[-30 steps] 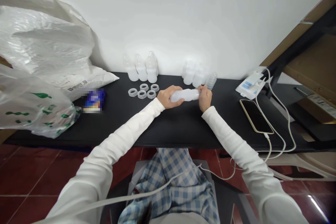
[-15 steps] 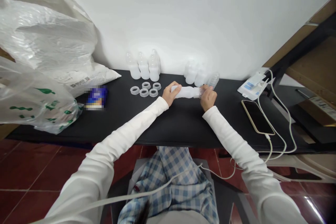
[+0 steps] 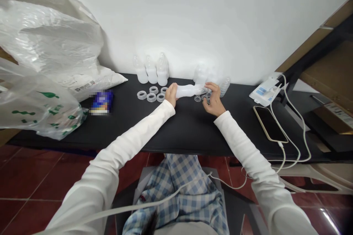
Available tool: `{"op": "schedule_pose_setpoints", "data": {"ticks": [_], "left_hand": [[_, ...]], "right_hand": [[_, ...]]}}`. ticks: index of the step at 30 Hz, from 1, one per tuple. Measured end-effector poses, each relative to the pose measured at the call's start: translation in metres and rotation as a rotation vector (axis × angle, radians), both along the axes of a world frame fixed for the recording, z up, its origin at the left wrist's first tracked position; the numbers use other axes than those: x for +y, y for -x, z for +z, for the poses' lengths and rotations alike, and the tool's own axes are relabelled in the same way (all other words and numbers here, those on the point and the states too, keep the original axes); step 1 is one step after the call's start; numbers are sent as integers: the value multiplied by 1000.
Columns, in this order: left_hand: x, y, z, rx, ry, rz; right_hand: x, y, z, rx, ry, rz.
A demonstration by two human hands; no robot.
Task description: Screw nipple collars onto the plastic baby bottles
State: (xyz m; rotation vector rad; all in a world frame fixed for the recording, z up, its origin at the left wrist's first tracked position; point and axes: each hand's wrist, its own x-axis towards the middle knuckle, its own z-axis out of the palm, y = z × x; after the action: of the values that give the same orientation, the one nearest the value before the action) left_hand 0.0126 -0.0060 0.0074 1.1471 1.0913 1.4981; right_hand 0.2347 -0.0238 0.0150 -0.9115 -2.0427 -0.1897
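Note:
My left hand is wrapped around the base of a white baby bottle, held sideways above the table. A clear end piece sits at the bottle's right end. Beside that end, my right hand has its thumb and fingers apart, with the fingertips very near or touching the clear piece. Small clear rings lie below the bottle's right end, partly behind my right hand. Several translucent collar rings rest left of my left hand, one partly hidden by it.
Capped bottles stand along the wall at left. More white bottles and clear caps stand at right. Plastic bags and a blurred blue packet are at far left. A phone with cables lies right, near a white-blue package.
The bottle has shifted slightly left and tilted a little. My right hand has loosened from its clear end and spread its fingers, and the small clear rings beneath now show.

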Motion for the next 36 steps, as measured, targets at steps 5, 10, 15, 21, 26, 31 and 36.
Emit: {"op": "schedule_pose_setpoints", "data": {"ticks": [5,10,15,21,26,31,36], "left_hand": [[-5,1,1,100,-126,-43],[-4,3,1,178,-187,-20],[3,5,-1,156,-123,39],[11,5,-6,41,15,53],[26,0,-17,66,-39,59],[43,-10,-27,195,-47,-30],[62,-21,-27,353,39,-29]], "right_hand": [[-4,-4,5,-10,90,-127],[5,-10,5,-57,223,-188],[10,-14,6,-35,219,-21],[14,-30,8,56,-49,-285],[19,-38,7,291,-193,-475],[23,-37,4,428,-210,-561],[25,-38,1,445,-194,-601]]}}
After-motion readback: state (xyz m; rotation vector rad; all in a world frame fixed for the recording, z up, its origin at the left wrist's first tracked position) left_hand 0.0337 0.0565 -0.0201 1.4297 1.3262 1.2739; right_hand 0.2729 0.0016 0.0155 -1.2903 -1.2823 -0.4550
